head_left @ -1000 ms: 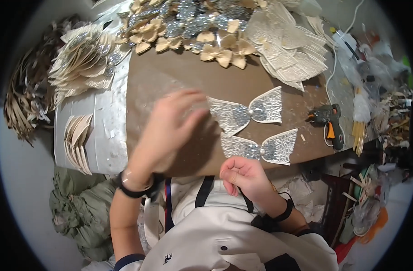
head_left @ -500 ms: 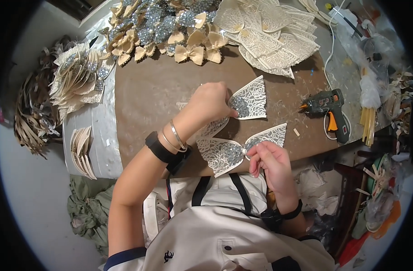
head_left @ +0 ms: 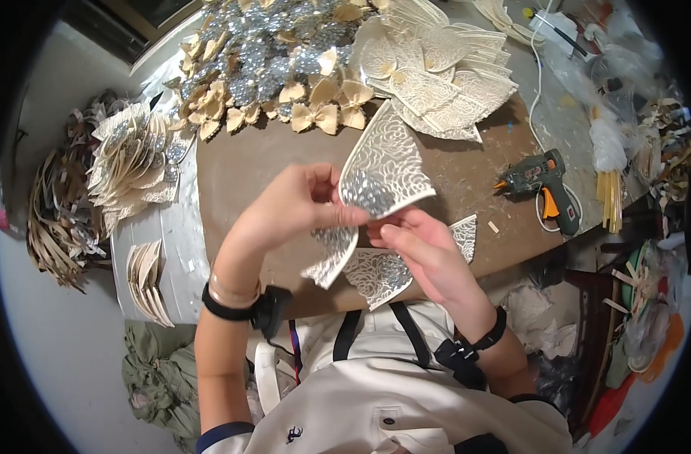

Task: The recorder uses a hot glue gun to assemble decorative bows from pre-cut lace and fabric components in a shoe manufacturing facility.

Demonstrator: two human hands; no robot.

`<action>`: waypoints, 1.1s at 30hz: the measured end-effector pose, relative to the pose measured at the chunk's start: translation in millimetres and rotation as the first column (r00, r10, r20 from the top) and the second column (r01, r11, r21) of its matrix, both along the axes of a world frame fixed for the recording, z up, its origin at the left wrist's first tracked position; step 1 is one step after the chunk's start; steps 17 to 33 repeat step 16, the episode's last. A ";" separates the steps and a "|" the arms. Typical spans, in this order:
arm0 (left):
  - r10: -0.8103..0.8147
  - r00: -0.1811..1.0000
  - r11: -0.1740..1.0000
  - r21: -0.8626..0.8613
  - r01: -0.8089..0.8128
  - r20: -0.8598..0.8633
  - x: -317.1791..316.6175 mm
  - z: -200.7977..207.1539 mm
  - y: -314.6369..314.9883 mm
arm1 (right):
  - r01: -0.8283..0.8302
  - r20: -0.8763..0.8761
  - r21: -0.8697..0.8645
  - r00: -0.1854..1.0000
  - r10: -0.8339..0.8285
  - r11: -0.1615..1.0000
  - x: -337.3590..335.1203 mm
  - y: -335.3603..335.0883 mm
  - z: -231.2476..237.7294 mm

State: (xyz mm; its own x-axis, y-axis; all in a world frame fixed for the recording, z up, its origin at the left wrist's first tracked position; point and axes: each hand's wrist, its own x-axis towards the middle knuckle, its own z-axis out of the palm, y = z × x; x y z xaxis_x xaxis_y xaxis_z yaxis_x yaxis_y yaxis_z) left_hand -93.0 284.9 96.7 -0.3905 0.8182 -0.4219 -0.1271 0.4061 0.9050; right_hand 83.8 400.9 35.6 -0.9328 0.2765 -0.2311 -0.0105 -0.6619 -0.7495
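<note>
My left hand (head_left: 291, 206) and my right hand (head_left: 422, 250) meet above the brown tabletop (head_left: 239, 170) and both pinch the narrow middle of a cream, lace-patterned bow piece (head_left: 383, 170) with silver glitter near its centre. One wing fans up and right, the other (head_left: 332, 256) hangs down left under my left fingers. A second similar bow piece (head_left: 391, 268) lies on the table just below my right hand, partly hidden by it.
A dark green and orange glue gun (head_left: 543, 185) lies on the table at right, its cord running back. Finished cream wings (head_left: 436, 83) and small gold and glitter bows (head_left: 285, 83) are heaped at the far edge. Cut paper stacks (head_left: 130, 163) sit left.
Both hands have lifted one bow piece off the table and brought it closer to the camera. The right hand left the lower piece and joined the left on the raised one.
</note>
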 end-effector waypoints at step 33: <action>0.044 0.998 0.990 -0.135 -0.051 -0.054 49.6 22.0 -115.6 | -0.085 0.028 0.164 0.996 0.081 0.983 -12.5 -65.1 38.5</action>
